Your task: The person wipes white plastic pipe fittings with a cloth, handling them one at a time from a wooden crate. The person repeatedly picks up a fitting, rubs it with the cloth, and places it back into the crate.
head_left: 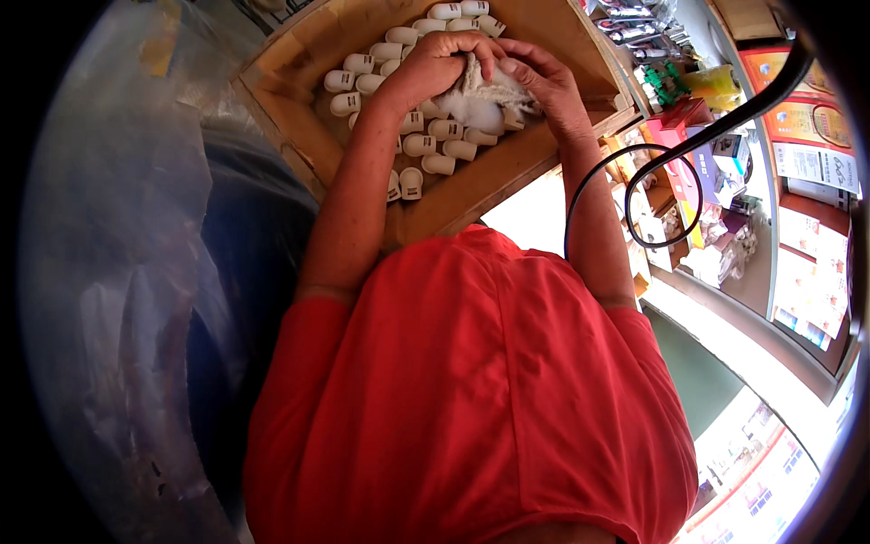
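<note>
My left hand [441,68] is curled over a crumpled whitish cloth [480,102], its fingers closed on the upper left part. On the other side my right hand [551,86] bends around the cloth's right edge, thumb and fingers gripping it. Whether a small piece sits inside the cloth is hidden. Under and around both hands lie several small white round-ended pieces [419,145] with dark printing on their sides. They rest loosely in rows on the bottom of a brown open box [288,68].
Clear plastic sheeting [127,272] hangs along the left. A black cable [725,127] loops down at the right, close to my right forearm. Beyond it are shelves with a green object [666,83], a red box [681,118] and colourful packaging [807,100].
</note>
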`<state>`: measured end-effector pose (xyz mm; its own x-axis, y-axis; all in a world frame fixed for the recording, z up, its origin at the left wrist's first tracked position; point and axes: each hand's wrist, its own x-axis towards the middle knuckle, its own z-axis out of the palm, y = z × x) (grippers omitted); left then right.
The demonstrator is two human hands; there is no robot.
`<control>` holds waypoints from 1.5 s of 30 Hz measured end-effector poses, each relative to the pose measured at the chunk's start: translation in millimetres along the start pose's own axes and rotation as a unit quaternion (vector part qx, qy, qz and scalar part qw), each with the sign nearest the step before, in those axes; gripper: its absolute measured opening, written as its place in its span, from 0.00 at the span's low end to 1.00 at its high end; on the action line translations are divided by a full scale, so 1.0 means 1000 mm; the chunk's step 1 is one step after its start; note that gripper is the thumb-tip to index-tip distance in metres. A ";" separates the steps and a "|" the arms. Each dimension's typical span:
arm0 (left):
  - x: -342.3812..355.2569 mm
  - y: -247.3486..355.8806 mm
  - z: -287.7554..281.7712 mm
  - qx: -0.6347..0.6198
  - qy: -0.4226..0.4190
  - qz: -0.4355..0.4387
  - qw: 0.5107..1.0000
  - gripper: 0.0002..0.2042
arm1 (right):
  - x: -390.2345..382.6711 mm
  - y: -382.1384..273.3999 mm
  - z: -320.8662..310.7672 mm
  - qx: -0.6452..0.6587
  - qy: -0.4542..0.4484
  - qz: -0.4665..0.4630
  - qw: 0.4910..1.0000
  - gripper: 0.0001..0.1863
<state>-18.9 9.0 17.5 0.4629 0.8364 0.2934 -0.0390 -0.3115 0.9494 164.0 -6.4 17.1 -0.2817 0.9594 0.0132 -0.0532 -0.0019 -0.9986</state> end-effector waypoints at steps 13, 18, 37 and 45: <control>-0.009 -0.074 0.025 0.025 0.134 -0.200 0.970 0.13 | 0.001 0.001 -0.011 0.101 0.351 -0.113 0.924 0.10; -0.013 -0.093 0.069 0.233 0.031 -0.269 0.934 0.24 | -0.001 -0.004 -0.010 0.154 0.367 -0.110 0.911 0.09; -0.002 -0.066 0.050 0.536 0.011 -0.186 0.823 0.19 | 0.002 0.015 -0.027 0.124 0.352 -0.074 0.925 0.12; -0.008 -0.089 0.029 0.501 0.000 -0.225 0.835 0.14 | 0.006 0.020 -0.029 0.112 0.349 -0.054 0.929 0.13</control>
<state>7.0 16.7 -72.5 0.2300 0.9708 -0.0679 0.9006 -0.1859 0.3929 188.6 7.9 -4.6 0.4233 0.9060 -0.0016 -0.2643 0.1218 -0.9567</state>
